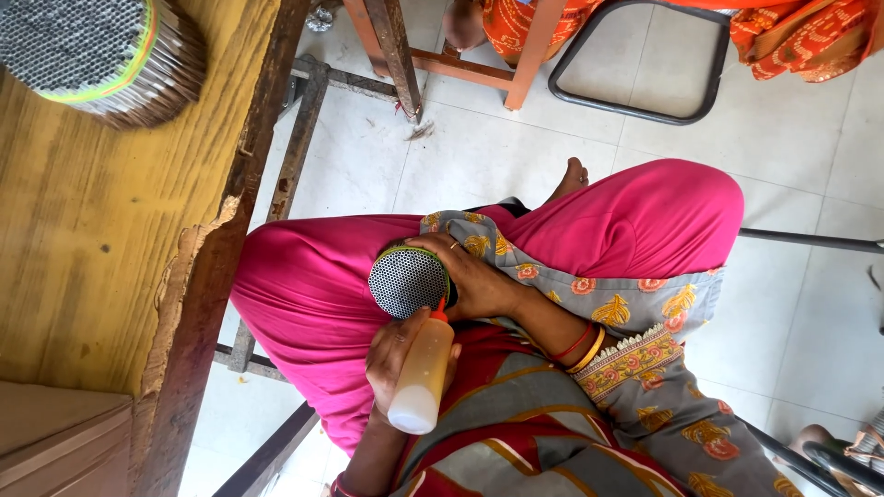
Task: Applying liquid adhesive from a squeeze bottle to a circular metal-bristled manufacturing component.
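right hand (474,276) is wrapping its fingers around the side of a round bundle of thin tubes (408,281), fingers curled tight on it, a ring showing on one finger. bundle is sitting on the person's lap against the pink trousers (304,294), its grey honeycomb end face turning toward the camera, green band at the rim. left hand (396,354) is gripping a small squeeze bottle (424,373) of yellowish liquid, fingers closed round its body, thumb side hidden behind it. bottle is tilting with its red nozzle pointing up at the lower edge of the bundle face, tip touching or just beside it, cannot tell which. red and gold bangles (580,348) are sitting on the right wrist. grey flowered tunic and a striped cloth are covering the lap below. wooden table (92,230) is standing to the left, edge chipped, with a second, bigger bundle of tubes (101,55) lying near its top corner. cardboard box (55,442) is at bottom left. white tiled floor (460,156) is underneath, a bare foot (571,177) resting on it. another person in orange patterned cloth (792,37) is sitting at the top, by a metal chair frame (635,101).
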